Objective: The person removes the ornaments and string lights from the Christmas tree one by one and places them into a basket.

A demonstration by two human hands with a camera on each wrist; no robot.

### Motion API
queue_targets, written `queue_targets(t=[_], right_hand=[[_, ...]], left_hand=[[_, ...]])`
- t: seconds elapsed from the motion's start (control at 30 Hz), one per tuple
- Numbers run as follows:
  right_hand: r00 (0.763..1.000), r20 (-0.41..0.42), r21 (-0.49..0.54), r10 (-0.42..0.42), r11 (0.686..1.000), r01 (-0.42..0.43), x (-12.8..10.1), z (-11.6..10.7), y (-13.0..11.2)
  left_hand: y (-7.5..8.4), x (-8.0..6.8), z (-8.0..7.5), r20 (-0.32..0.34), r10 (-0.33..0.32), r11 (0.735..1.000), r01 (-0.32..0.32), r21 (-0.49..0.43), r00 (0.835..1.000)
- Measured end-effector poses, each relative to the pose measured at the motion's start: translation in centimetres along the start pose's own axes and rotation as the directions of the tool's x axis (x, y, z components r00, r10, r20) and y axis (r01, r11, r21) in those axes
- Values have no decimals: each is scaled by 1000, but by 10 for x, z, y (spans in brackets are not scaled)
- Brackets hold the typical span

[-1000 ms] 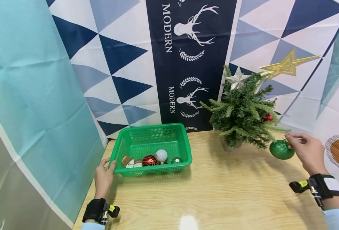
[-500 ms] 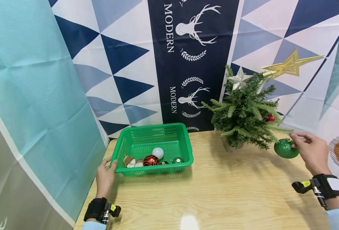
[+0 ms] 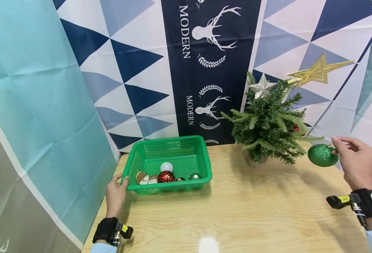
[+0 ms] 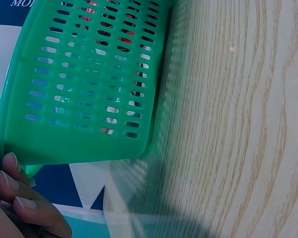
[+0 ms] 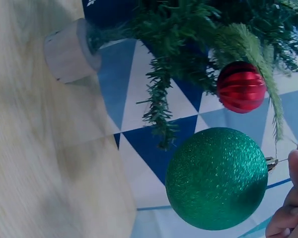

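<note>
A passable gap lies between basket (image 3: 179,161) and tree (image 3: 268,123).

The white word "MODERN" (image 3: 184,31) reads twice, turned sideways, on the navy cloth strip (image 3: 211,76).

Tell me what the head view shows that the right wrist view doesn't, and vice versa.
Only the head view shows the green basket, silver star, gold star and left hand.
Only the right wrist view shows clear ridges on the red ball.
Both share the right hand, green glitter ball, tree, pot and table.
</note>
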State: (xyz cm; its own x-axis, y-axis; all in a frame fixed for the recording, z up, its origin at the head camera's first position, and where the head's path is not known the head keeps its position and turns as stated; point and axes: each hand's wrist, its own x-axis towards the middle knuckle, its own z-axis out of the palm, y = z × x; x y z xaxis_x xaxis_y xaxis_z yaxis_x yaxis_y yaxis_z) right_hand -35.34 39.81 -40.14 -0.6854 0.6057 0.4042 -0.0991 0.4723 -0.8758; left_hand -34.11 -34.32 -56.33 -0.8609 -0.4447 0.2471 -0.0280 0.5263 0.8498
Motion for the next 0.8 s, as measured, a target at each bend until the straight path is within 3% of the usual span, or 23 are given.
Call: queue_targets(t=[0.2,0.27,0.37,0.6,0.8], right_hand=[[997,-35,-5,-68,998,68,-2,-9,-4],[995,-32,-30,-90,996,89,-1,-10,-7],[993,-9,-77,-116,990,115,1,-8,-11],[988,60,-178,-139,973,148,1,-12,-15],[980,42,-170,-195,965,200,-4,-17,-16]], left_hand=[[46,-18,-12,-6,-17,999,17,46,1000],[67,-27,-20,-9,-48,999,48,17,999],[81,-33,-26,-21,-72,997,72,-23,997],[85,-37,-30,-26,-94,995,93,-36,995],[80,-38,-29,-45,-94,995,94,-17,995]])
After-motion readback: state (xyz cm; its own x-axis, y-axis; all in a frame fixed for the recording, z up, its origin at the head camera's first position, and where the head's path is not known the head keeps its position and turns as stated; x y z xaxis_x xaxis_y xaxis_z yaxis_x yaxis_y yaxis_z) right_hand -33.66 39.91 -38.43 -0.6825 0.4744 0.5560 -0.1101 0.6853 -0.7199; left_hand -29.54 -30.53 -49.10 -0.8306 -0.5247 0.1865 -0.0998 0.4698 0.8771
